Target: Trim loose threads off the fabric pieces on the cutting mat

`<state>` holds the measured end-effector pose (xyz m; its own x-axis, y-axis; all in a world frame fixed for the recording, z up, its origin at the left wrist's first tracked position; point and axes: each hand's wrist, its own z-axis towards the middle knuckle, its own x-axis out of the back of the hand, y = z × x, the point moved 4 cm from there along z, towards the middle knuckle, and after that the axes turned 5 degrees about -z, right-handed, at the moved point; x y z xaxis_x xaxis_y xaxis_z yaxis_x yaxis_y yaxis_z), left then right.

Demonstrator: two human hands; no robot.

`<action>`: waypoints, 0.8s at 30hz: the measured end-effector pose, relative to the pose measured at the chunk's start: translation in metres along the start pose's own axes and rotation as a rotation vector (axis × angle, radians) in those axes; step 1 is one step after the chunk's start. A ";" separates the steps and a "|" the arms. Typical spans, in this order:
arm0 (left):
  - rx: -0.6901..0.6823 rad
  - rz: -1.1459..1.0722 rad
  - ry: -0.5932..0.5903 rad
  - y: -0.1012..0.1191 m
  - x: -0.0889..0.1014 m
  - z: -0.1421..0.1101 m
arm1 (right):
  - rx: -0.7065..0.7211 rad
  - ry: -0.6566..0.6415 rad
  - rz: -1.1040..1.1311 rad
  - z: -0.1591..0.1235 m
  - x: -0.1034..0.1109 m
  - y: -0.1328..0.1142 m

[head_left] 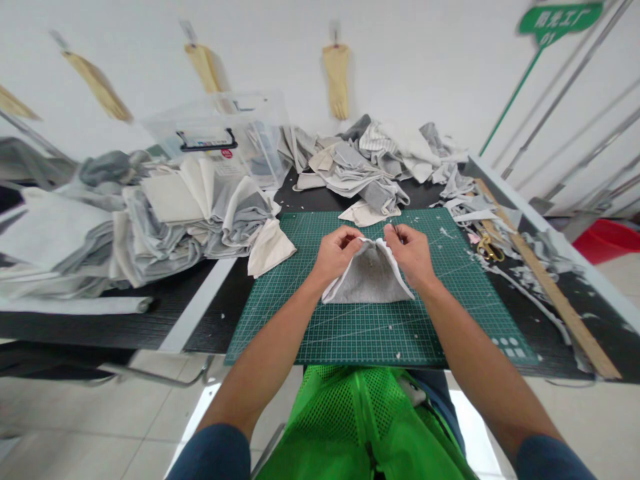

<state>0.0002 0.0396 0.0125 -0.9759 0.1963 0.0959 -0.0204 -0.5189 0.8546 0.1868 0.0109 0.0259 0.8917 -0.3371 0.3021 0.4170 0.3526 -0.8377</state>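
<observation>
A light grey piece of fabric [370, 283] with white edges hangs between my hands over the green cutting mat [280, 320]. Its upper edge is bunched where my left hand [339, 252] pinches it on the left. On the right, my right hand [411, 252] has its fingers closed on the same edge. Something small and dark shows at the right fingertips, too small to name. The cloth's lower edge spreads wide just above the mat. Beyond my hands, a cream cloth piece [367, 213] lies at the mat's far edge.
Piled cloth [175, 207] covers the left side, before a clear plastic box [260, 143]. Another fabric heap [350, 167] lies at the back. To the right are gold-handled scissors [490, 250], a wooden ruler [555, 287] and fabric scraps [530, 267]. A red bucket [607, 241] stands beyond.
</observation>
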 end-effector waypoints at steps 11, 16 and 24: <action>0.007 -0.239 -0.055 0.000 -0.007 0.003 | 0.046 -0.292 0.046 -0.003 -0.009 -0.002; -0.047 -0.209 -0.055 0.004 -0.008 0.003 | 0.009 -0.329 0.163 -0.004 -0.010 -0.003; -0.067 -0.316 -0.053 0.007 -0.012 0.002 | -0.026 -0.390 0.161 -0.004 -0.013 -0.001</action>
<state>0.0120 0.0358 0.0183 -0.9065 0.3981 -0.1408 -0.3362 -0.4787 0.8110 0.1741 0.0114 0.0209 0.9470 0.0775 0.3117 0.2670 0.3497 -0.8980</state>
